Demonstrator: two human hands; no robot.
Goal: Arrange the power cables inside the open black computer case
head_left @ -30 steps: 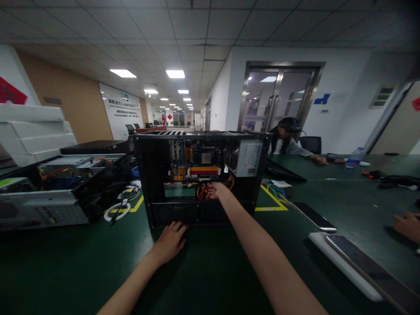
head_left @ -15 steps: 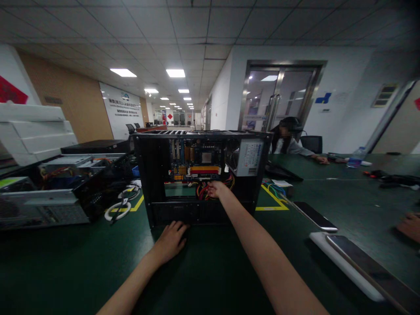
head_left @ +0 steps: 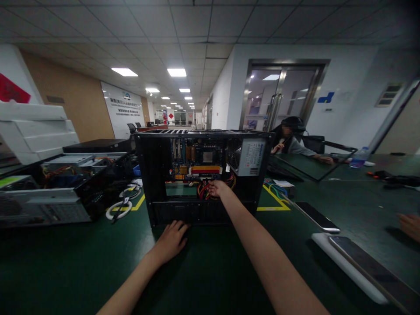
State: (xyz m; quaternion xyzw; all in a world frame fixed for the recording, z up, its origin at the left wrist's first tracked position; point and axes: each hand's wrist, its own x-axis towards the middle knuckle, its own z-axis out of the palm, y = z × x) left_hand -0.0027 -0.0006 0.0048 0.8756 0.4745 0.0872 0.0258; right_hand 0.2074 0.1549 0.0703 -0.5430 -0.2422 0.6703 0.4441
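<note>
An open black computer case (head_left: 177, 213) stands upright on the green table in front of me. Inside it are a motherboard (head_left: 183, 155) with orange and red slots and a power supply (head_left: 252, 156) at the upper right. My right hand (head_left: 216, 188) reaches into the case, its fingers closed on the bundle of red, yellow and black power cables (head_left: 202, 191) below the board. My left hand (head_left: 171, 239) lies on the table with fingers spread, its tips at the case's bottom edge.
Another opened computer case (head_left: 52, 201) lies to the left, near a coiled white cable (head_left: 118, 210). At right are a phone (head_left: 316, 215), a second phone (head_left: 370, 262) on a white box, and a water bottle (head_left: 359, 157). Across the table a person (head_left: 295, 142) holds a dark frame (head_left: 337, 162).
Across the table, the person has raised a thin dark frame. My two hands and the case look nearly unmoved; the view has shifted slightly.
</note>
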